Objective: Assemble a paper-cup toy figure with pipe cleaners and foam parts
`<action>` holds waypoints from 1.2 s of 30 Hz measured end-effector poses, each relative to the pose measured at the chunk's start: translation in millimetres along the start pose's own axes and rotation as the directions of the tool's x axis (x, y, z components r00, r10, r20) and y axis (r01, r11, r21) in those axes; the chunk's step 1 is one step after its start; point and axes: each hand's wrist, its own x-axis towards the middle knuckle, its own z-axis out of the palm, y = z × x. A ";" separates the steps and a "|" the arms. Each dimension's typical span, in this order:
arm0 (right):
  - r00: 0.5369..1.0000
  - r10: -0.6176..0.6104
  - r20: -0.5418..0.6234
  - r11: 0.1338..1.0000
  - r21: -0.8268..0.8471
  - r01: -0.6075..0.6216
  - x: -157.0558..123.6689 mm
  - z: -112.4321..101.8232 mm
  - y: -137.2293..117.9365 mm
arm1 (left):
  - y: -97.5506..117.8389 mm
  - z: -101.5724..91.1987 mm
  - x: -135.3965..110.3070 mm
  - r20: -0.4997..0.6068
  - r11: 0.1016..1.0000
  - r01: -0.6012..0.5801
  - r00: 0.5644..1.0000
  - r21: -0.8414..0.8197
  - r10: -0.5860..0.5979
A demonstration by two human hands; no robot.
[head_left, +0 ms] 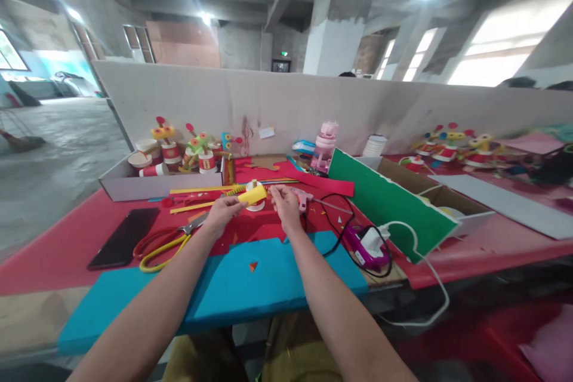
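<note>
My left hand (224, 213) pinches the left end of a yellow paper piece (253, 195), which looks bent or rolled, above the middle of the table. Close to its other end, the thumb and fingers of my right hand (285, 204) are pressed together; whatever they hold is too small to make out. Behind and below the yellow piece stands a white paper cup (255, 207), partly covered by it. A pink glue gun (304, 197) lies just beyond my right hand. Scissors (168, 245) with red and yellow handles rest beside my left forearm.
A black phone (124, 239) lies at the left. Behind it, a box (161, 186) holds cup figures. At the right are a green-sided box (389, 200) and a purple power strip (364, 249) with cables. Blue sheeting (250, 289) covers the near edge; a partition (277, 101) stands behind.
</note>
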 end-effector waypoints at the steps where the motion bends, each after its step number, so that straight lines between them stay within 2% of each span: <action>1: 0.999 -0.018 0.040 1.000 -0.017 0.019 0.1 -1.1 0.3 | -0.5 -0.2 0.2 -0.002 0.999 -0.007 1.000 0.035 0.007; 5: 0.979 -0.093 0.183 0.980 -0.155 0.123 -3.5 0.0 2.6 | -0.9 0.9 -0.1 -0.008 0.994 -0.023 1.000 0.106 0.024; 9: 0.981 -0.029 0.193 0.969 -0.235 0.075 -6.6 2.8 3.4 | 0.5 1.0 -0.1 -0.017 0.994 -0.038 0.999 0.106 0.041; 14: 0.983 0.133 0.126 0.986 -0.114 -0.119 -7.8 5.7 4.5 | 2.7 1.8 -1.2 -0.011 0.994 -0.051 0.999 0.101 0.052; 21: 0.960 0.236 0.151 0.965 0.077 -0.249 -6.5 7.4 11.2 | 3.3 4.3 -2.1 -0.072 0.996 -0.076 0.994 0.051 0.079; 28: 0.910 0.355 0.216 0.861 0.303 -0.408 -6.2 7.1 14.6 | 1.1 5.3 -0.9 -0.104 0.973 -0.174 0.976 0.148 0.191; 33: 0.858 0.441 0.261 0.744 0.429 -0.513 -4.7 2.7 13.0 | 3.9 7.4 -2.0 -0.143 0.913 -0.311 0.923 0.265 0.356; 36: 0.832 0.475 0.287 0.677 0.484 -0.554 -3.1 -0.3 12.5 | 9.6 8.0 -5.7 -0.173 0.909 -0.341 0.906 0.240 0.386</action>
